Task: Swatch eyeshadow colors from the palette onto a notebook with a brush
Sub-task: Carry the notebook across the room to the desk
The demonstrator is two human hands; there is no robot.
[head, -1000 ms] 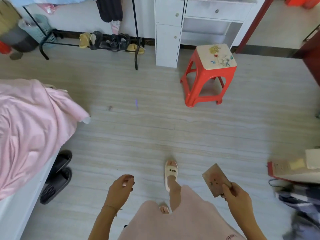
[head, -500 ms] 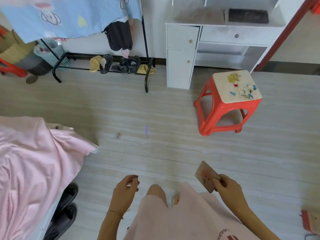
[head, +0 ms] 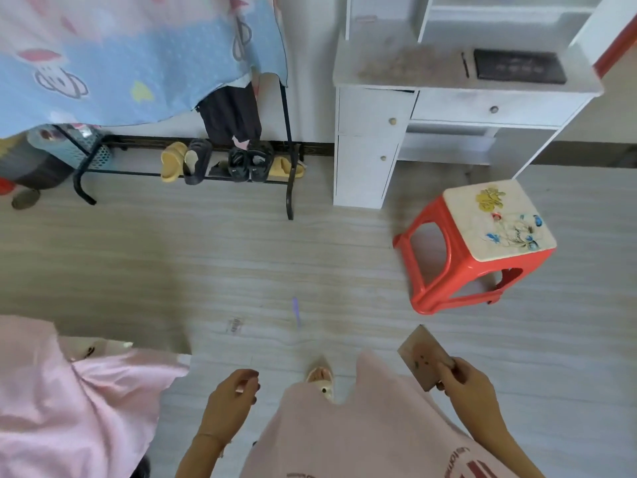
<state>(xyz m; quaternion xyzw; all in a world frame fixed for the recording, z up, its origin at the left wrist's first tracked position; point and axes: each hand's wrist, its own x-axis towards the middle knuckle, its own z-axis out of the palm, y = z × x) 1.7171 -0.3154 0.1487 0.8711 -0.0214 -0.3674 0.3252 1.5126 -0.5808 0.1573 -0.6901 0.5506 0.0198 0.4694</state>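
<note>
My right hand point(head: 468, 384) pinches a small flat brown notebook point(head: 422, 355) by its near corner, low on the right. My left hand point(head: 231, 398) hangs beside my pink skirt with loosely curled fingers; I see nothing in it. Far ahead, on the white desk point(head: 348, 77), lies a dark rectangular eyeshadow palette point(head: 519, 65), closed or face down. A thin dark stick, possibly the brush point(head: 465, 65), lies just left of the palette. Both hands are far from the desk.
A red plastic stool point(head: 482, 236) with a flowered top stands in front of the desk. A black rack point(head: 287, 150) with sandals and hanging clothes is at the back left. A bed with pink bedding point(head: 69, 408) fills the lower left. Pale floorboards lie between.
I have walked forward and looked up: the desk top with the palette has come into view and the stool is nearer. Both hands keep their pose, the right still holding the notebook.
</note>
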